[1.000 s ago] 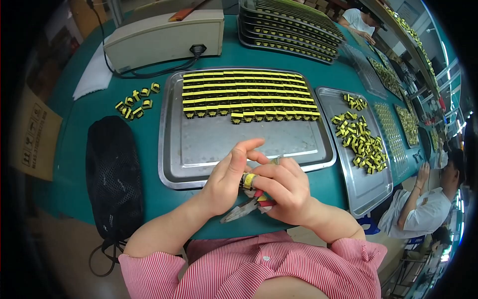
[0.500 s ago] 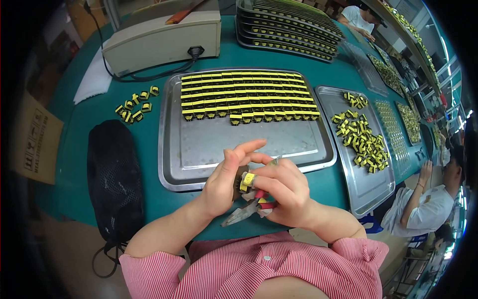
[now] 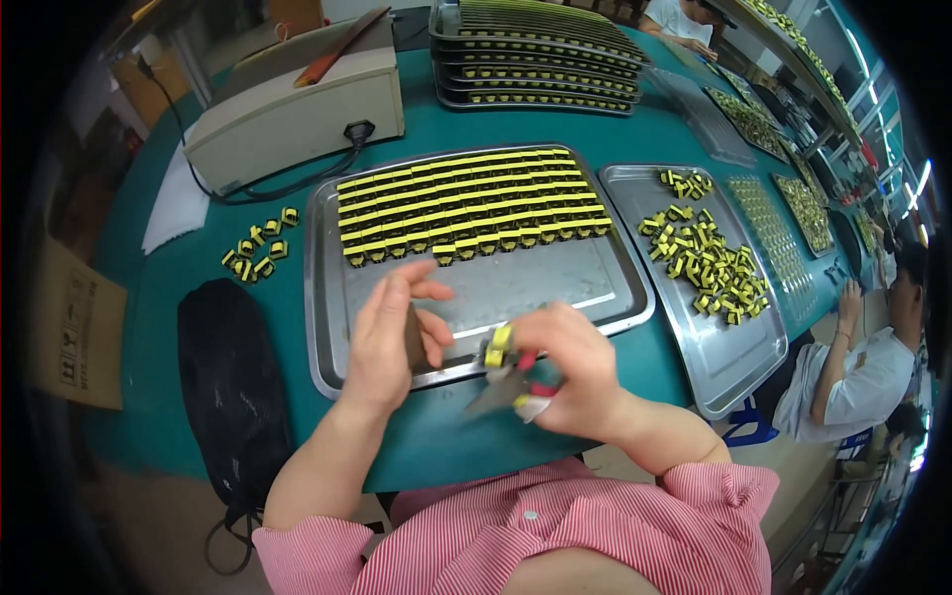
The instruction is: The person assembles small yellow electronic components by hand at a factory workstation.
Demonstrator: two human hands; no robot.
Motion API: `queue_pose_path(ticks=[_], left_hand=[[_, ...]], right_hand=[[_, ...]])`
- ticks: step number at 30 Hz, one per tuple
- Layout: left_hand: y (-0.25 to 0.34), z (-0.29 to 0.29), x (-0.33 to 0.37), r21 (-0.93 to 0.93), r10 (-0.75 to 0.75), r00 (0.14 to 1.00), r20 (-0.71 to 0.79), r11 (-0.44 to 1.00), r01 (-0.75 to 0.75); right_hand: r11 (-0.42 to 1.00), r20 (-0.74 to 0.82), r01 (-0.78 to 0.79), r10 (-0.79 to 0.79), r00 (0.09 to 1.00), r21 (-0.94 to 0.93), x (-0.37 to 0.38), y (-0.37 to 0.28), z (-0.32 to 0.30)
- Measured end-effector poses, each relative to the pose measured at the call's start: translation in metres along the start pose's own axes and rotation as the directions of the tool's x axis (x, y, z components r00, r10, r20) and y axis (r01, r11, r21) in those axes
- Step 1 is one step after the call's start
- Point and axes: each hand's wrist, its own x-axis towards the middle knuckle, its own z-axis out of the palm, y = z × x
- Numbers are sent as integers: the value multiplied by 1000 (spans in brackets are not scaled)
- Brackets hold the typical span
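Above the near edge of a metal tray (image 3: 367, 322), my left hand (image 3: 382, 342) is partly curled, thumb up, round a dark brown flat piece (image 3: 413, 339) whose kind I cannot make out. To its right, my right hand (image 3: 570, 362) pinches a small yellow-and-black component (image 3: 499, 345), likely a coil or transformer. The same hand also holds a red-handled pliers-like tool (image 3: 531, 372), its grey jaws smeared by motion. Rows of similar yellow-topped components (image 3: 476, 203) fill the far half of the tray; the front row has a gap left of its middle.
A second tray (image 3: 729, 372) on the right bears a loose heap of components (image 3: 704, 258). Several more components (image 3: 260, 243) lie on the green table at left, near a black pouch (image 3: 233, 367). Behind are a beige box-shaped device (image 3: 297, 119) and stacked full trays (image 3: 540, 59). Co-workers sit at right.
My hands have drawn apart. The left has moved left with the brown piece; the right keeps the component and tool, now clear of the left hand. The whole view has shifted slightly.
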Motion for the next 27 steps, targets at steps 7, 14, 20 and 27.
queue_pose_path(ticks=[7,14,20,27], left_hand=[[-9,14,-8,83,94,981,169,991,-110],[3,6,2,-145,121,988,-98,980,-135],[7,-21,21,146,124,960,-252,985,-89],[6,-18,46,982,431,897,96,109,-157]], right_hand=[[355,298,-607,629,718,711,3,4,-3],[355,260,-600,662,703,717,5,7,-7],[439,109,-507,666,738,742,9,8,-21],[541,-121,-252,560,819,803,-3,-18,-54]])
